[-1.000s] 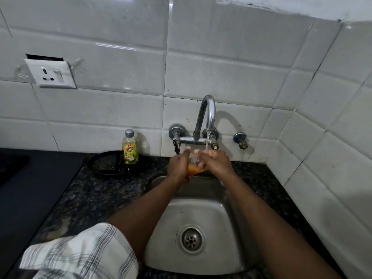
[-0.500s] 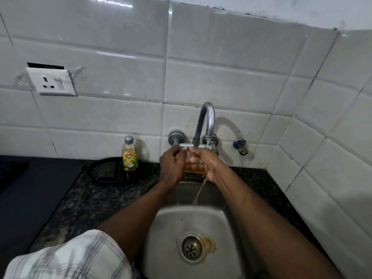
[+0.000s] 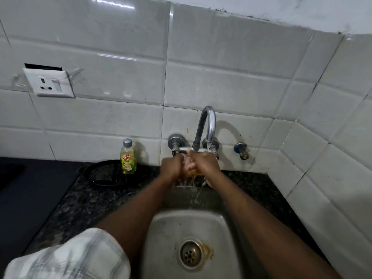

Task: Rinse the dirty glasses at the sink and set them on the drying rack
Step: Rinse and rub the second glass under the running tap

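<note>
A small clear glass (image 3: 190, 169) with orange-brown residue sits between my two hands under the chrome tap (image 3: 207, 125), where water runs. My left hand (image 3: 173, 167) grips its left side and my right hand (image 3: 207, 165) wraps its right side, so most of the glass is hidden. Water spills off the glass into the steel sink (image 3: 161, 238). An orange stain lies beside the drain (image 3: 190, 253). No drying rack is in view.
A yellow dish-soap bottle (image 3: 128, 158) stands on a black round tray (image 3: 104, 174) left of the tap. Dark granite counter (image 3: 80, 200) surrounds the sink. A spare valve (image 3: 241, 151) and a wall socket (image 3: 49, 83) sit on the white tiles.
Both hands stay on the glass under the tap; orange liquid poured out half a second ago and stained the drain. The glass now looks paler and clear water runs off it.
</note>
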